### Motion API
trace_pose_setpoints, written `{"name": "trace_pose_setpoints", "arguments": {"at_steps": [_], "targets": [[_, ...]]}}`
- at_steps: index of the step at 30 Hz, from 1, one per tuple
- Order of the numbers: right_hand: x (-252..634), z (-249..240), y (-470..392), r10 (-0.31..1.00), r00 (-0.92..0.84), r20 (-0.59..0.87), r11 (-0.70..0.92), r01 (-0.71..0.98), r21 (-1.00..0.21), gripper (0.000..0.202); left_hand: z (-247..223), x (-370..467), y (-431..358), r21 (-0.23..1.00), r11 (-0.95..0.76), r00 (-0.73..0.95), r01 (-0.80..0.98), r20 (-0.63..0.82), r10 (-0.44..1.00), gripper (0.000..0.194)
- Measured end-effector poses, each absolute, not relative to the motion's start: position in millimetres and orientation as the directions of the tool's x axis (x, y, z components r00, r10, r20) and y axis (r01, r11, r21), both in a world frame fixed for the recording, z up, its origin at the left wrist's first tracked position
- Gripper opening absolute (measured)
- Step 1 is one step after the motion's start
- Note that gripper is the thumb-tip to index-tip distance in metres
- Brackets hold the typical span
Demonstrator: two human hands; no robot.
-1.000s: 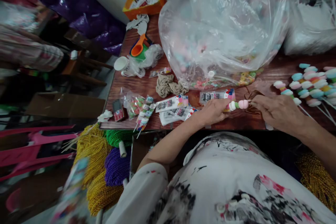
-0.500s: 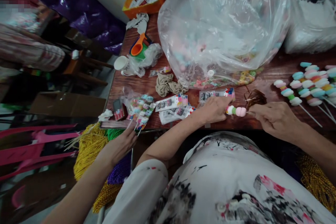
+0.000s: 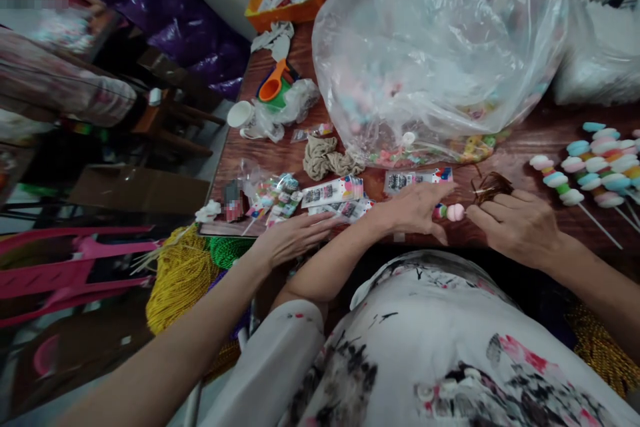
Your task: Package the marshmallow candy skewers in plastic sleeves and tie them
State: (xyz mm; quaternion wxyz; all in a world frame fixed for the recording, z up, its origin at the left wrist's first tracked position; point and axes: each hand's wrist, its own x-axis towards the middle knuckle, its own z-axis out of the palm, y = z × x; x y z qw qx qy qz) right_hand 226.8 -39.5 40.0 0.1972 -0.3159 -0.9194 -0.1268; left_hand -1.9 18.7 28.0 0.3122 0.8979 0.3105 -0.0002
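Observation:
My right hand (image 3: 517, 227) is closed, pinching the stick end of a marshmallow skewer (image 3: 455, 212) just above the table's front edge. Pink, green and other coloured pieces show on it; its far end is hidden behind my left hand (image 3: 413, 210). That hand is open, fingers stretched out above the skewer and thumb spread below it. Printed flat packets (image 3: 417, 179) lie behind my left hand. Brown twist ties (image 3: 493, 183) lie in a small bundle just beyond my right fingers.
A co-worker's hand (image 3: 295, 235) reaches in from the left over more packets (image 3: 333, 193). Bagged skewers (image 3: 283, 197) lie beside it. A large clear bag (image 3: 435, 47) fills the back. Several loose marshmallow skewers (image 3: 597, 163) lie at right. An orange basket (image 3: 287, 13) stands far left.
My left hand has opened, its fingers spreading off the skewer. The co-worker's hand has let go of the bagged skewers and moved right toward the packets. The view has shifted slightly.

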Motion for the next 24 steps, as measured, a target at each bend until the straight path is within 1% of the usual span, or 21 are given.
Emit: {"name": "trace_pose_setpoints", "arguments": {"at_steps": [1,2,3,4,6,7,9,11,12,13,14,16,18,19,21,22,24], "targets": [[232,40,-39,0.519,-0.716,0.466,0.766,0.632,0.117,0.016,29,-6,22,0.565,-0.611,0.81,0.554,-0.198,0.551,0.086],[237,40,-39,0.507,-0.712,0.485,0.766,0.631,0.125,0.016,29,-8,25,0.566,-0.606,0.811,0.559,-0.221,0.542,0.083],[241,40,-39,0.496,-0.712,0.497,0.768,0.627,0.132,0.017,30,-9,28,0.567,-0.597,0.811,0.567,-0.258,0.525,0.073],[244,41,-39,0.489,-0.714,0.5,0.771,0.623,0.136,0.018,31,-9,29,0.571,-0.587,0.811,0.574,-0.296,0.505,0.058],[245,43,-39,0.507,-0.713,0.485,0.766,0.63,0.125,0.018,33,-5,31,0.574,-0.574,0.808,0.584,-0.337,0.484,0.033],[242,44,-40,0.529,-0.707,0.469,0.758,0.643,0.113,0.018,33,-1,30,0.567,-0.574,0.802,0.592,-0.338,0.493,0.025],[234,46,-42,0.59,-0.683,0.431,0.724,0.684,0.092,0.017,33,6,28,0.541,-0.576,0.781,0.613,-0.305,0.545,0.019],[223,46,-44,0.664,-0.633,0.398,0.669,0.741,0.061,0.019,32,12,24,0.525,-0.57,0.759,0.632,-0.272,0.592,0.021],[219,46,-45,0.707,-0.599,0.377,0.639,0.769,0.024,0.02,32,14,22,0.523,-0.563,0.749,0.641,-0.265,0.607,0.022],[216,45,-45,0.751,-0.56,0.349,0.608,0.793,-0.037,0.02,31,14,19,0.52,-0.556,0.742,0.648,-0.266,0.616,0.023],[215,43,-45,0.793,-0.522,0.313,0.579,0.805,-0.125,0.02,31,14,17,0.513,-0.555,0.736,0.655,-0.266,0.622,0.024],[218,41,-42,0.86,-0.461,0.218,0.51,0.789,-0.342,0.021,31,12,12,0.476,-0.578,0.729,0.663,-0.235,0.643,0.03],[225,39,-37,0.905,-0.403,0.136,0.412,0.749,-0.519,0.023,32,9,8,0.385,-0.632,0.723,0.673,-0.165,0.67,0.041],[228,39,-35,0.921,-0.374,0.112,0.367,0.733,-0.572,0.025,33,8,8,0.32,-0.654,0.716,0.685,-0.135,0.684,0.044],[233,39,-32,0.937,-0.34,0.085,0.317,0.72,-0.617,0.027,35,5,9,0.195,-0.675,0.701,0.712,-0.136,0.7,0.044],[234,39,-32,0.936,-0.344,0.08,0.316,0.716,-0.622,0.026,36,5,10,0.161,-0.676,0.695,0.719,-0.165,0.7,0.042],[232,38,-32,0.917,-0.391,0.082,0.358,0.713,-0.603,0.024,38,6,13,0.172,-0.679,0.699,0.714,-0.229,0.677,0.041]]}}
